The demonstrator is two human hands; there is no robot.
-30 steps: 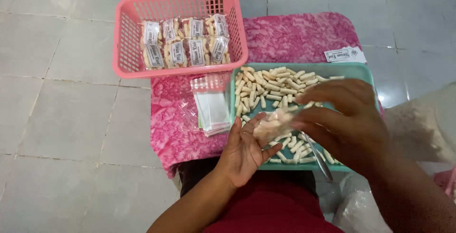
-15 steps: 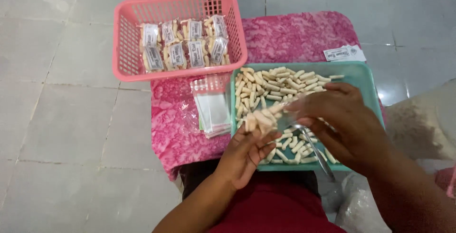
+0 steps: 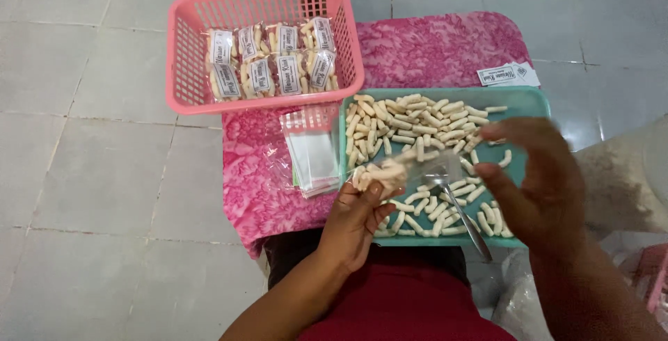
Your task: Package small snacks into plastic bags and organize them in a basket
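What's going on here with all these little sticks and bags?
A person sits at a pink-covered table, seen from above. The left hand holds a small clear bag partly filled with pale snack sticks, and the right hand is at the bag's open end. Below them a teal tray holds loose sticks and a metal spoon. A stack of empty clear bags lies beside the tray, and a pink basket holds filled, labelled packets.

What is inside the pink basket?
The pink basket holds small clear packets of pale snack sticks, each with a white label, in two rows. Anything beneath them is covered, so the basket floor cannot be seen there.
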